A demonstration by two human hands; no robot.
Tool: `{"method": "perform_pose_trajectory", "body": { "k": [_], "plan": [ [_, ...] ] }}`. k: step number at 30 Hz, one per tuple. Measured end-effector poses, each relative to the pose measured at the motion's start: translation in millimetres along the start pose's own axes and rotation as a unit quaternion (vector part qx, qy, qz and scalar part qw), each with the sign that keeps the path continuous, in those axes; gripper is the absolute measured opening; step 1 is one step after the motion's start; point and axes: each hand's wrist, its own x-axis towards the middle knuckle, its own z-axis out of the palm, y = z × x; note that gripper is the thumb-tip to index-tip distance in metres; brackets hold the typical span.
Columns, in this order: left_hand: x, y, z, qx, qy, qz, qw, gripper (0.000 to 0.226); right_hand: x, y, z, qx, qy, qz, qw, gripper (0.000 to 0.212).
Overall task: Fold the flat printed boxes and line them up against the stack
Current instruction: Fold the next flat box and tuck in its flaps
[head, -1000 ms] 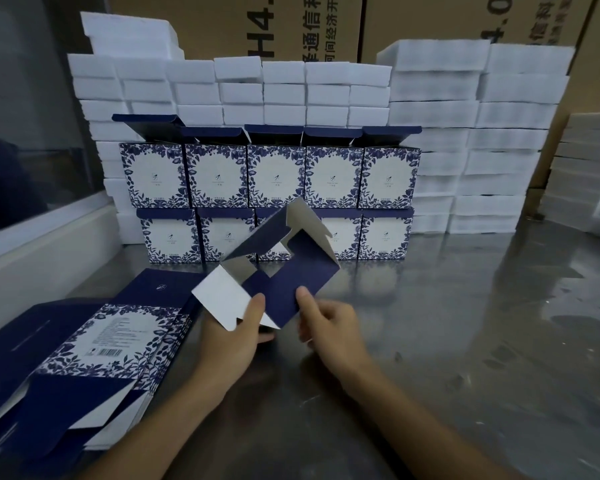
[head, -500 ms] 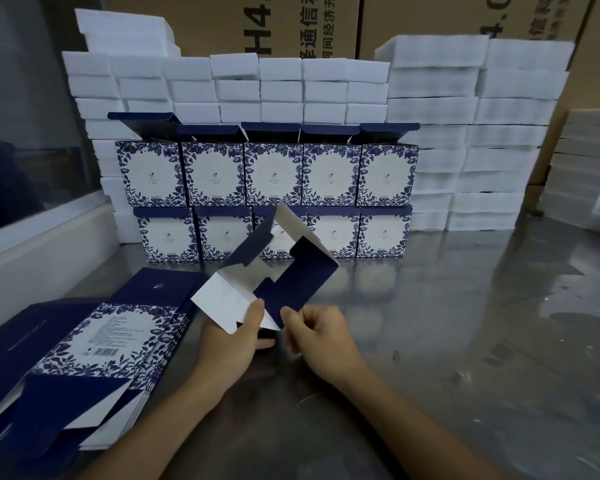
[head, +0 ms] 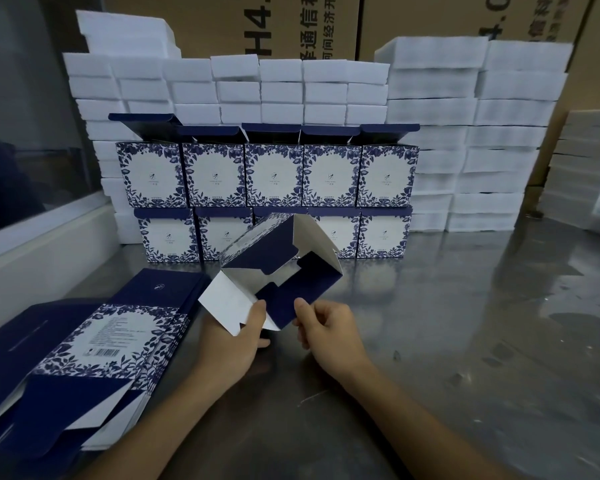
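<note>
A half-opened blue and white printed box (head: 284, 268) is tilted above the metal table, its open end and navy flaps turned toward me. My left hand (head: 238, 344) grips its white flap from below, thumb on top. My right hand (head: 326, 332) pinches the edge of a navy flap with curled fingers. A pile of flat printed boxes (head: 94, 355) lies at the left. Two rows of folded boxes (head: 267, 174) stand against the white foam stack (head: 430, 109) behind.
The steel table (head: 465, 341) stretches right and forward, with bare shiny surface there. More white foam blocks (head: 589, 168) sit at the far right. Brown cartons (head: 291, 26) rise behind the stack. A white ledge (head: 32, 244) borders the left side.
The box has opened wider into a square tube and tilted. My right hand shifted its grip along the navy flap, and my left hand stayed on the white flap.
</note>
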Motion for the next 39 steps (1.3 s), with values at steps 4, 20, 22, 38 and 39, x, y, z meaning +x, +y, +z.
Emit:
{"method": "perform_pose_trajectory", "body": {
  "k": [4, 20, 22, 38, 39],
  "plan": [
    [5.1, -6.5, -5.0, 0.011, 0.014, -0.005, 1.0, 0.012, 5.1, 3.1, -4.4, 0.023, 0.043, 0.015, 0.999, 0.049],
    [19.5, -26.3, -28.5, 0.241, 0.029, 0.165, 0.956, 0.034, 9.3, -2.2, -36.3, -0.183, 0.111, 0.048, 0.976, 0.031],
    [20.9, -24.9, -29.7, 0.303, 0.035, 0.223, 0.926, 0.027, 8.6, -7.0, -41.8, -0.188, 0.116, 0.023, 0.975, 0.038],
    [16.6, 2.3, -26.7, 0.122, -0.01, 0.266, 0.956, 0.03, 9.0, -21.6, -47.4, -0.005, 0.053, -0.21, 0.976, 0.015],
    [17.0, 4.3, -26.7, 0.095, -0.004, 0.245, 0.965, 0.026, 8.8, -23.3, -47.5, 0.034, 0.033, -0.201, 0.978, 0.02]
  ]
}}
